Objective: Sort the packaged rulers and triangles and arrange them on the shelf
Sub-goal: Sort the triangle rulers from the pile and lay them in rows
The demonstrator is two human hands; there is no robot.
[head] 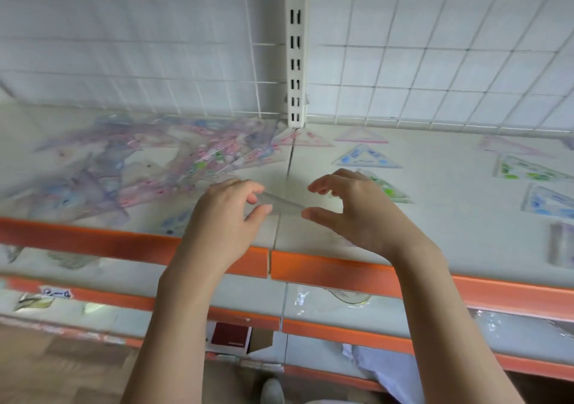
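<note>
**Currently: one clear triangle is held between both hands over the shelf seam**

A near-transparent packaged triangle is pinched at its left corner by the left hand, thumb and forefinger curled on it. The right hand is half-curled at the right tip; contact there cannot be confirmed through the blur. The piece is best kept flat and gripped by its edges, since the wrap looks slippery. The unsorted pile is seen at 10 o'clock from the hands, on the left shelf. Sorted triangles are laid singly at 1 to 3 o'clock, one green triangle just behind the right hand. That one is likely to be nudged. The upright post stands at 12 o'clock.
</note>
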